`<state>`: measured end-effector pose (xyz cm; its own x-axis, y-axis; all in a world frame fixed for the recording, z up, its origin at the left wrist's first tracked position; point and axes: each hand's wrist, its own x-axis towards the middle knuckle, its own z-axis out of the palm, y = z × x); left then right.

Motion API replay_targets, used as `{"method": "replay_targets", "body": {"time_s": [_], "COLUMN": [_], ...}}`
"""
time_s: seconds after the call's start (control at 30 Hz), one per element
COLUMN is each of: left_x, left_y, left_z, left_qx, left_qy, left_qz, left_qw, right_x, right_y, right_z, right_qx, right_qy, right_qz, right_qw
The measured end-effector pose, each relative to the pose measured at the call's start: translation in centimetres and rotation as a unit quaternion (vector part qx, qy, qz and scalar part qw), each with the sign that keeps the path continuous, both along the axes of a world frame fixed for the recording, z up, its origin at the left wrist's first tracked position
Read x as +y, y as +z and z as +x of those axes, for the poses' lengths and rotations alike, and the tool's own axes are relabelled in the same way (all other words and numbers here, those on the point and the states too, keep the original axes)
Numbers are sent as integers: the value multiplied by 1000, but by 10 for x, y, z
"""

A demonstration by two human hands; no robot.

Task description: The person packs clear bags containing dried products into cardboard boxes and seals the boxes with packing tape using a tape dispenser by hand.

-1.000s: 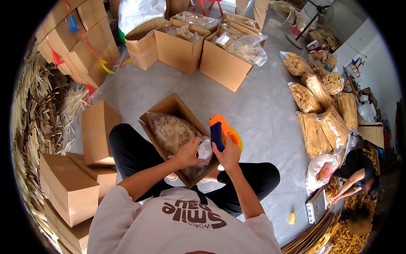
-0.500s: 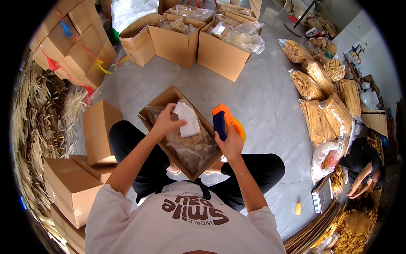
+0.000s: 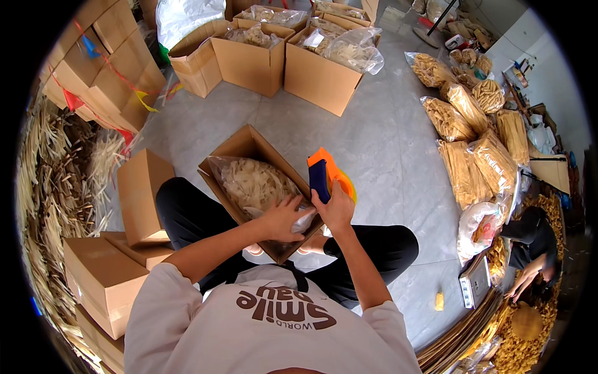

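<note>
An open cardboard box [image 3: 218, 185] stands on the floor between my legs. In it lies a clear plastic bag [image 3: 252, 181] of pale, dried flaky pieces. My left hand [image 3: 285, 219] reaches into the near right part of the box, fingers spread on the bag, with nothing gripped that I can see. Something whitish [image 3: 304, 222] shows beside its fingers; whether it is paper or bunched plastic I cannot tell. Just outside the box's right side, my right hand [image 3: 337, 206] is closed round an orange and dark blue tape dispenser [image 3: 324, 171].
Closed cartons [image 3: 143, 196] stand at my left, near heaped pale strips [image 3: 59, 168]. Open boxes [image 3: 249, 65] with filled bags stand ahead. Bags of tan sticks [image 3: 470, 165] line the right, where a co-worker [image 3: 532, 240] bends beside a scale [image 3: 476, 283].
My left hand has moved toward me and right, down onto the bag. The white folded paper it held no longer shows clearly. The tape dispenser stays in my right hand.
</note>
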<state>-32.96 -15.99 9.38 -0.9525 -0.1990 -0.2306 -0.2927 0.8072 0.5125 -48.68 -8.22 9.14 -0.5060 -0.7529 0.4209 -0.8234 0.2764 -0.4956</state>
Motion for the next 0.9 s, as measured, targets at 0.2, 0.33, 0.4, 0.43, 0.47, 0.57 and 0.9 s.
{"method": "replay_targets", "body": {"time_s": [0.2, 0.33, 0.4, 0.43, 0.47, 0.57, 0.9], "left_x": [20, 40, 43, 42, 38, -21, -88], "left_y": [-65, -86, -94, -99, -85, -79, -64], "left_z": [12, -12, -12, -10, -12, 3, 34], "left_qx": [-70, -100, -92, -90, -92, 103, -284], "left_qy": [-49, -15, -20, -21, -27, -104, 104], "left_qz": [-57, -183, -195, -201, -101, 313, -161], "left_qw": [995, 978, 976, 975, 990, 938, 939], "right_x": [-2, 2, 9, 14, 30, 65, 109], "right_y": [7, 5, 4, 4, 11, 36, 23], "right_z": [4, -5, -5, -4, -6, 4, 23], "right_qx": [-22, -20, -154, -222, -288, -519, -623], "right_qy": [-3, 3, 2, 4, -8, -8, -26], "right_qz": [5, -49, -139, -181, -169, -188, -200], "right_qw": [1000, 999, 978, 958, 942, 834, 755]}}
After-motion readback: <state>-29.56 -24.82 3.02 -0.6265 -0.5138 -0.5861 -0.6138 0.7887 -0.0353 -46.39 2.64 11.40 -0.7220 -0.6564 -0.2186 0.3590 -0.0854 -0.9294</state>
